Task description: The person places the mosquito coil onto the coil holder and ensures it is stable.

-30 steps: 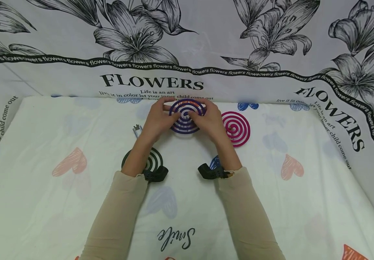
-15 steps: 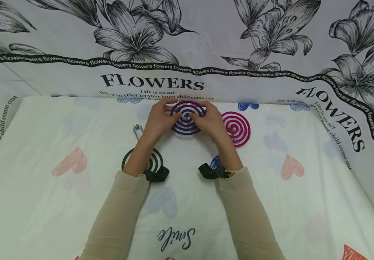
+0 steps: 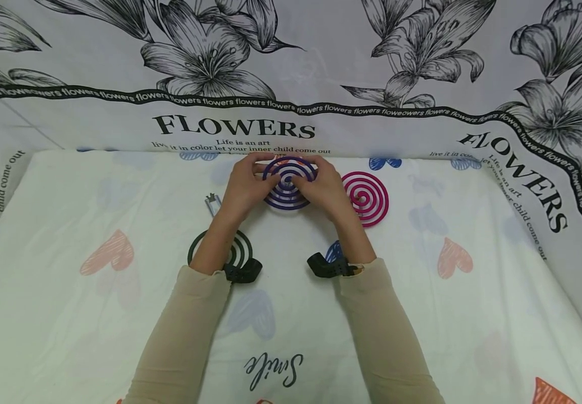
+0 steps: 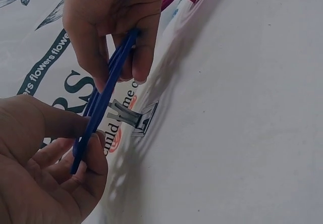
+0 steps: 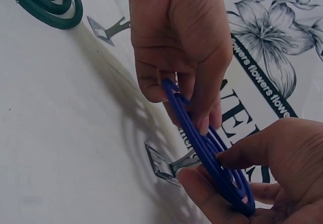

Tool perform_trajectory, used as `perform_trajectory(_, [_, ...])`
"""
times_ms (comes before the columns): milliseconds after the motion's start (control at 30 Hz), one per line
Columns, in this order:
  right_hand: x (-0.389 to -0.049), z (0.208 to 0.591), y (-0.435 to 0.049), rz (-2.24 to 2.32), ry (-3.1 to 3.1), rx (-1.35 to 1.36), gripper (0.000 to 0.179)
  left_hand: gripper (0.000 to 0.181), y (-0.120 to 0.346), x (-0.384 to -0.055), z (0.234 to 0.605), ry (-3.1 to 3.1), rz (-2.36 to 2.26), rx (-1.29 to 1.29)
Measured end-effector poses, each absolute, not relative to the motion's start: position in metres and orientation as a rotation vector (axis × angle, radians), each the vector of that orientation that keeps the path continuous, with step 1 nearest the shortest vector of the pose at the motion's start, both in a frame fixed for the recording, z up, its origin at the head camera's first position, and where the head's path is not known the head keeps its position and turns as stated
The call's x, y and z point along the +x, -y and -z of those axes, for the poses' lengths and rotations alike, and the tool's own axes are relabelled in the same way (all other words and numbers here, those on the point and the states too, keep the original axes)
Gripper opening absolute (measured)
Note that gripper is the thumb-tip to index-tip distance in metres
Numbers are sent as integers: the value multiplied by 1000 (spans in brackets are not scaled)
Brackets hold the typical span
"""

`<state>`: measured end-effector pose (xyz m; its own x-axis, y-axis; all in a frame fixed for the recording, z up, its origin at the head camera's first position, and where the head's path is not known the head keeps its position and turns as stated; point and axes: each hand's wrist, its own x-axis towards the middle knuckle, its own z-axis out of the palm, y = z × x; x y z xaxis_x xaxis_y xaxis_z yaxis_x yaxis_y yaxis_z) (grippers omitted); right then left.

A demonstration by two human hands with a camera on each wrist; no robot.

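Between both hands a blue mosquito coil [image 3: 288,208] is held by its opposite sides, above the cloth near the far edge of the white sheet. My left hand [image 3: 244,188] pinches the left rim, thumb on the near face and fingers behind. The right hand [image 3: 330,189] grips the right rim the same way. In the left wrist view the coil [image 4: 107,98] appears nearly edge-on and tilted. Just below it a metal coil stand [image 4: 144,120] rests on the sheet with its prong raised. The right wrist view shows this stand [image 5: 162,166] partly behind the coil and fingers.
A pink mosquito coil [image 3: 381,200] sits right of the right hand, raised off the sheet in the left wrist view. A dark green coil [image 3: 248,247] lies partly under the left forearm. Another metal stand [image 3: 212,203] is beside the left wrist.
The blue coil has shifted slightly down and toward the body, still between both hands. The hands keep the same grip, and the head view has shifted a little.
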<state>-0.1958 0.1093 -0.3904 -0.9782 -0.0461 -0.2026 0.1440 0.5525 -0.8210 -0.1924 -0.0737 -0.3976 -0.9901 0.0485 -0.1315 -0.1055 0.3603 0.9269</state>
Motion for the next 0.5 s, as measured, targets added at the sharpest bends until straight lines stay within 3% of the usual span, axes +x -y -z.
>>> perform_trajectory(500, [-197, 394, -108, 1462, -2577, 61, 57, 48, 70, -192, 399, -2521, -1767, -29])
